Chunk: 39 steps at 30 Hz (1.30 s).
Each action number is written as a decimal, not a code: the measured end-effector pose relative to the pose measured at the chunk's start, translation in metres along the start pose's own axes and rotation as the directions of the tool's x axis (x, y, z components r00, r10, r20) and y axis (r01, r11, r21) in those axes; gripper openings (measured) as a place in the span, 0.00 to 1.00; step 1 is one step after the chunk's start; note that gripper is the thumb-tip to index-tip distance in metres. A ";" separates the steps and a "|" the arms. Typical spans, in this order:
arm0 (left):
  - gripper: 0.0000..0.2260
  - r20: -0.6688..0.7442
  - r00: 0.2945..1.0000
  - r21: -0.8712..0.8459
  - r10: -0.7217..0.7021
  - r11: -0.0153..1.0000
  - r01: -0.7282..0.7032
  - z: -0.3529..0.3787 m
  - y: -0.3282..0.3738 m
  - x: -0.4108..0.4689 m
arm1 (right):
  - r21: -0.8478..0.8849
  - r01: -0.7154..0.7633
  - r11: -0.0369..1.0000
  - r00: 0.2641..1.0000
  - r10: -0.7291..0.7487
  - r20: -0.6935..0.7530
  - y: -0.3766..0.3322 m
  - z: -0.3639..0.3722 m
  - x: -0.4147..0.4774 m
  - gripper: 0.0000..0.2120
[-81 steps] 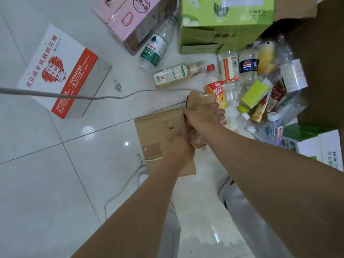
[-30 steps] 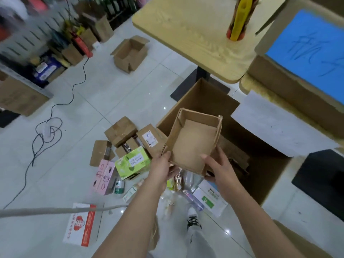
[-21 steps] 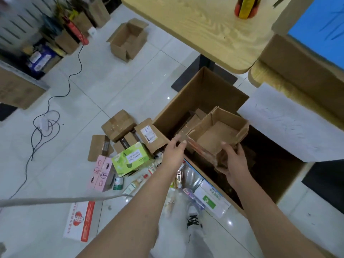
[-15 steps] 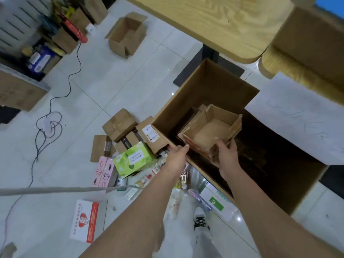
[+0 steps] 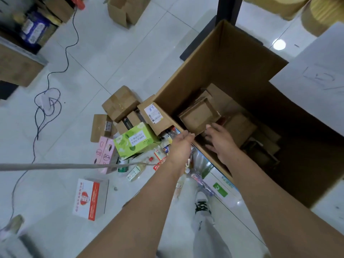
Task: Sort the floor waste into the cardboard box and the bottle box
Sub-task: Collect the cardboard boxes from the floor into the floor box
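Carton (image 5: 198,116) now in box (image 5: 223,58), mouth up

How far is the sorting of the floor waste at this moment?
Done: small cardboard boxes lie inside the large cardboard box. In hand: nothing; the left hand and right hand hover open at its near rim. Remaining: the green carton, pink cartons, brown boxes and bottles on the floor.
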<state>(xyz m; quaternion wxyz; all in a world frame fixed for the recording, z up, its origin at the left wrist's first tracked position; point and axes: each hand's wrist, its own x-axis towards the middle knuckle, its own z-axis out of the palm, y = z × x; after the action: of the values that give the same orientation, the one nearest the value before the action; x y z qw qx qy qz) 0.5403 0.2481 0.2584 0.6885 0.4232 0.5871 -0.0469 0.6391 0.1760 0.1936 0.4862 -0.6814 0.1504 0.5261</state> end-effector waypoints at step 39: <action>0.13 -0.263 0.871 -0.499 -0.415 0.831 0.245 -0.384 -0.490 -0.089 | -0.586 -0.167 0.793 0.984 0.175 -0.042 0.446 0.242 -0.096 0.09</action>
<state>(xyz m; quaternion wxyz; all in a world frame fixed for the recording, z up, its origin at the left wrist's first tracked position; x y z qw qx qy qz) -0.0570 0.1422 0.0940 0.6287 0.1435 0.7628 0.0487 0.1427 0.1302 0.0581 0.2035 -0.7779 0.0381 0.5933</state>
